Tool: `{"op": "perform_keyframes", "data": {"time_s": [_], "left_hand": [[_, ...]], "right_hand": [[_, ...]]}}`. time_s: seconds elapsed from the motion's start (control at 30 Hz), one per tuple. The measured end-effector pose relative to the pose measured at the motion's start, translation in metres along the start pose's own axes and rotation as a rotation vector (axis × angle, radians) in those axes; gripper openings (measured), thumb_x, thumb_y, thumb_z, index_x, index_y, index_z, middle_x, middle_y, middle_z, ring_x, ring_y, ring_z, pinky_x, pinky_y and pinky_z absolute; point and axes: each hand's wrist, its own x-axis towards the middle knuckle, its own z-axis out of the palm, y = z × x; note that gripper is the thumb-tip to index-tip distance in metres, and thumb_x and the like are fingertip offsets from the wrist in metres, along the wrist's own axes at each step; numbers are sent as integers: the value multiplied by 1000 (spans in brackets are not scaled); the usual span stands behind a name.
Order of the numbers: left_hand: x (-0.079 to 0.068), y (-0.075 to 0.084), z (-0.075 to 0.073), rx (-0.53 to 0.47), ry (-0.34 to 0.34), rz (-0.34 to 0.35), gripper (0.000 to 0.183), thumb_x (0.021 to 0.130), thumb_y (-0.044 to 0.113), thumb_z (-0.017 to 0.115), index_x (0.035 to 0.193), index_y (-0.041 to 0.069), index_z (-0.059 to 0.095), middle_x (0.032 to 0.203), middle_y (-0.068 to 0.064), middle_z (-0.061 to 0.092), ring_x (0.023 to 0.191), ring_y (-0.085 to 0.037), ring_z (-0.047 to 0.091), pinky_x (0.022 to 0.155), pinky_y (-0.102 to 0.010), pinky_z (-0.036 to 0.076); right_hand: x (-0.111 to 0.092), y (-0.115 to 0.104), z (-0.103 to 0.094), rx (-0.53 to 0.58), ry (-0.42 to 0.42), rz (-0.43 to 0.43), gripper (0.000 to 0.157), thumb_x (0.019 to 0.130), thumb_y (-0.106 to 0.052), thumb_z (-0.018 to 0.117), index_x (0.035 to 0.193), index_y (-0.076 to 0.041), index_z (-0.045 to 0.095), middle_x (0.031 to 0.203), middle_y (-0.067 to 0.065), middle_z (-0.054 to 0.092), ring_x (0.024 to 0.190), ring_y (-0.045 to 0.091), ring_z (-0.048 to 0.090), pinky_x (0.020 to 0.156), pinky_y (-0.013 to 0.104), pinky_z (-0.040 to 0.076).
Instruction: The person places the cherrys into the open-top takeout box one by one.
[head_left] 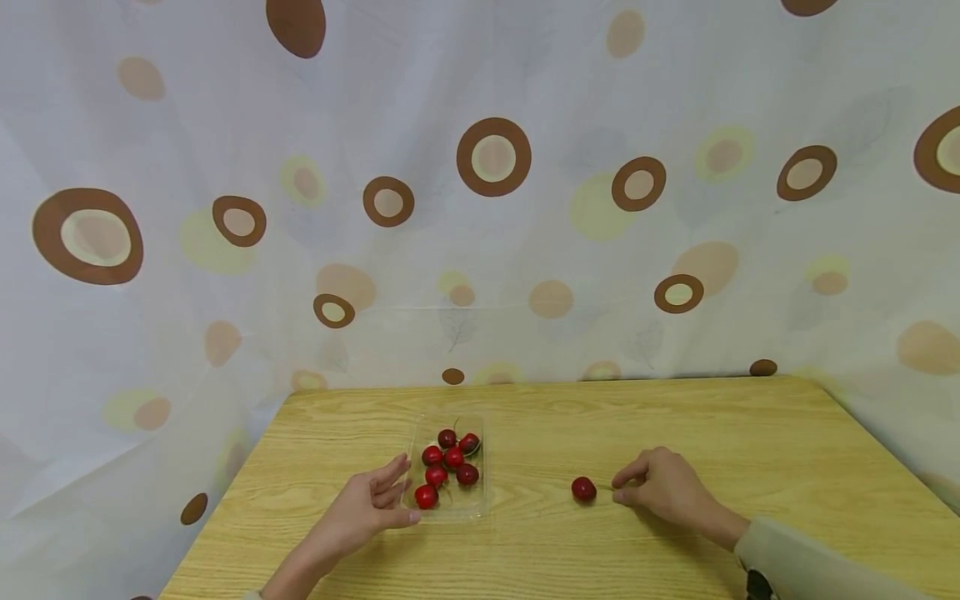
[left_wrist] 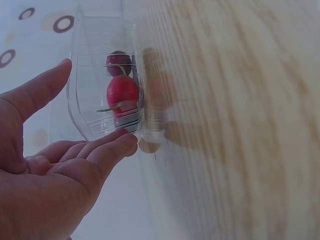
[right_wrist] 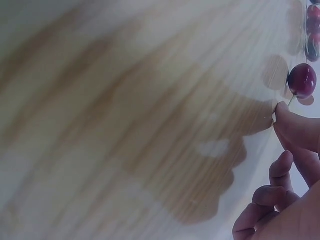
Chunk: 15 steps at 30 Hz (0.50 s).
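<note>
A clear plastic container point(head_left: 483, 502) stands on the wooden table with several red cherries point(head_left: 453, 457) in it, some with thin stems. At its left side is my left hand point(head_left: 362, 510), thumb near the front corner and fingers along the wall. In the left wrist view this hand point(left_wrist: 65, 165) has its thumb and fingers spread apart, fingertips right at the container point(left_wrist: 80, 100). To the right of the container, a single dark red cherry point(head_left: 583, 489) is at table level. My right hand point(head_left: 667, 487) pinches its stem between thumb and forefinger, as the right wrist view shows beside the cherry point(right_wrist: 302, 80).
The light wooden table point(head_left: 525, 558) reaches back to a pale curtain point(head_left: 420, 250) with brown and beige circles. The curtain also hangs along the left and right sides. A beige sleeve point(head_left: 810, 560) with a dark band covers my right wrist.
</note>
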Motion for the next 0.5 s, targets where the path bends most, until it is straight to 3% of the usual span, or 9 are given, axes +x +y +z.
{"op": "perform_keyframes", "data": {"time_s": [0.3,0.5], "left_hand": [[1,0,0,3,12,-4,90,94,10,81,163,-8,26,167,-28,25,148,-48,35,107,-44,50],[0,0,0,18,15,-4,91,94,11,82,163,-7,26,166,-28,25,147,-48,35,108,-46,50]], "right_hand": [[2,-4,3,-7,29,18,4,85,-12,88,84,-12,84,83,-6,72,76,12,59,64,28,49],[1,-1,4,85,-10,38,4,90,-11,83,88,-7,83,81,-3,70,70,13,53,60,27,46]]}}
